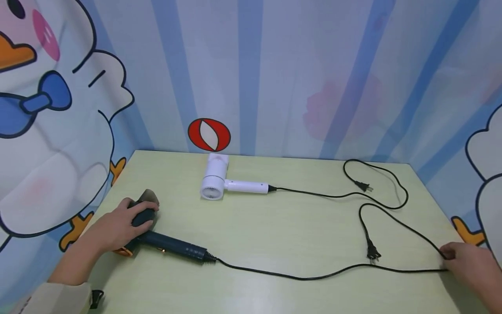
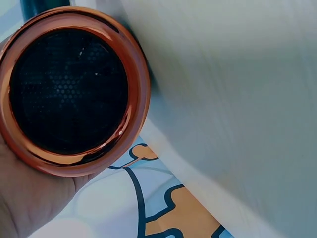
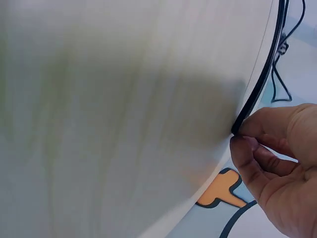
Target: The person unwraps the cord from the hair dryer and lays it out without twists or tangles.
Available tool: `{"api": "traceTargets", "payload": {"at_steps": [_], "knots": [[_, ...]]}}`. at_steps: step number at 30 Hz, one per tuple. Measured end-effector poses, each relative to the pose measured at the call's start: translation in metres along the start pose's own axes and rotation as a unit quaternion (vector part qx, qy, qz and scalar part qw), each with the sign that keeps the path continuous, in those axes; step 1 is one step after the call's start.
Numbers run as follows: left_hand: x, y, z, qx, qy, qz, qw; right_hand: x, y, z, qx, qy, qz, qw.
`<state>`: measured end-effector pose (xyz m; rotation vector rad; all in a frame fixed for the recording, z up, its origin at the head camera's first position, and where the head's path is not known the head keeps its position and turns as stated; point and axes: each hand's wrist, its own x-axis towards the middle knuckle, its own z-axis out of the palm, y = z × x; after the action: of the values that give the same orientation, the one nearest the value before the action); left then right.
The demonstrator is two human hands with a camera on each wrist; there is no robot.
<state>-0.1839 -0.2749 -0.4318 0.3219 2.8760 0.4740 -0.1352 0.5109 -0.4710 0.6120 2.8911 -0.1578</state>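
Note:
At the table's left side my left hand [image 1: 121, 224] grips the head of a dark blue hair dryer [image 1: 172, 245], fingers curled over its barrel. The dryer's handle points right, and its copper-ringed rear grille [image 2: 69, 89] fills much of the left wrist view. From the handle a black power cord [image 1: 302, 278] runs across the table to the right edge. There my right hand [image 1: 470, 266] pinches the cord between thumb and fingertips, also seen in the right wrist view. Beyond the hand the cord bends back to its two-pin plug [image 1: 372, 251].
Behind lies a white hair dryer [image 1: 215, 176], its handle pointing right. Its black cord [image 1: 325, 196] loops at the back right and ends in a plug [image 1: 363, 186]. A cartoon-printed curtain [image 1: 282, 78] surrounds the pale table [image 1: 274, 231]. A small black object [image 1: 96, 298] shows beside the left sleeve.

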Motion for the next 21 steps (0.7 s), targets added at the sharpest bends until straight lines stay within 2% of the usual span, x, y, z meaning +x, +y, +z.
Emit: {"api": "traceTargets", "payload": {"at_steps": [6, 9, 12, 15, 17, 19, 21], "knots": [[0.0, 0.003, 0.002, 0.007, 0.016, 0.001, 0.9999, -0.007, -0.016, -0.006, -0.053, 0.028, -0.091, 0.994], [0.003, 0.004, 0.003, 0.011, 0.02, -0.002, 0.9997, -0.013, -0.029, -0.009, -0.038, 0.044, -0.174, 0.983], [0.006, 0.004, 0.004, 0.014, 0.023, -0.005, 0.9996, -0.02, -0.046, -0.01, -0.003, 0.072, -0.272, 0.96], [0.007, 0.005, 0.005, 0.016, 0.025, -0.006, 0.9996, -0.022, -0.063, -0.01, 0.025, 0.119, -0.372, 0.92], [0.008, 0.006, 0.004, 0.019, 0.025, -0.006, 0.9995, -0.021, -0.074, -0.011, 0.029, 0.136, -0.422, 0.896], [0.009, 0.008, 0.004, 0.021, 0.024, -0.007, 0.9995, -0.019, -0.083, -0.012, 0.028, 0.129, -0.456, 0.88], [0.009, 0.009, 0.004, 0.023, 0.026, -0.008, 0.9994, -0.015, -0.09, -0.013, 0.025, 0.109, -0.475, 0.873]]}}
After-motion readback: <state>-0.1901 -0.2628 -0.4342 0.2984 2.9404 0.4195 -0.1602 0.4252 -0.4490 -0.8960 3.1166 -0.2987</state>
